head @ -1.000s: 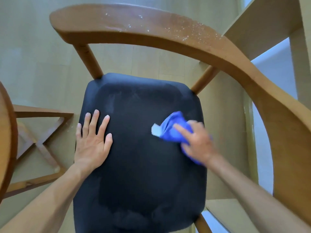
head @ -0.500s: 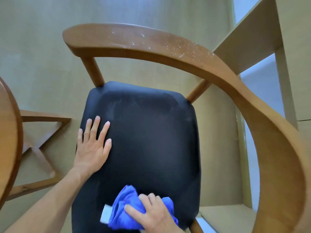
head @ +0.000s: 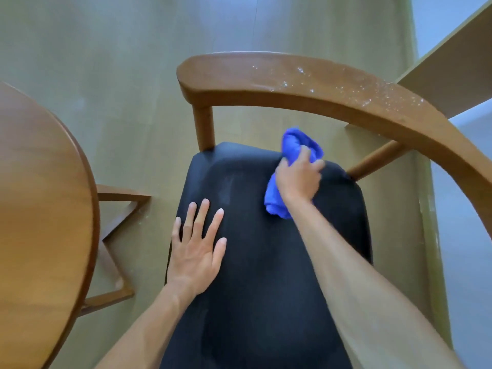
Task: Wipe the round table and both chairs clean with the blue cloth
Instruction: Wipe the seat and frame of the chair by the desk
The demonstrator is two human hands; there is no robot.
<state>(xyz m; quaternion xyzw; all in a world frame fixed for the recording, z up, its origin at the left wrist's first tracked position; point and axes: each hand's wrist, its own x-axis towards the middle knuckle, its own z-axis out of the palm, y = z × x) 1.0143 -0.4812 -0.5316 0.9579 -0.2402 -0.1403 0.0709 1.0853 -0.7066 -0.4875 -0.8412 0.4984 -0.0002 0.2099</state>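
The right hand (head: 298, 179) grasps the bunched blue cloth (head: 299, 141) at the seat's (head: 266, 275) far edge (long axis running front to back). The left hand (head: 197, 251) lies flat, released, on the seat's left side.

The chair seat (head: 266, 262) is matt black fabric; its armrest (head: 306, 83) is smooth, dusty varnished wood; the tabletop (head: 40, 195) is glossy wood.
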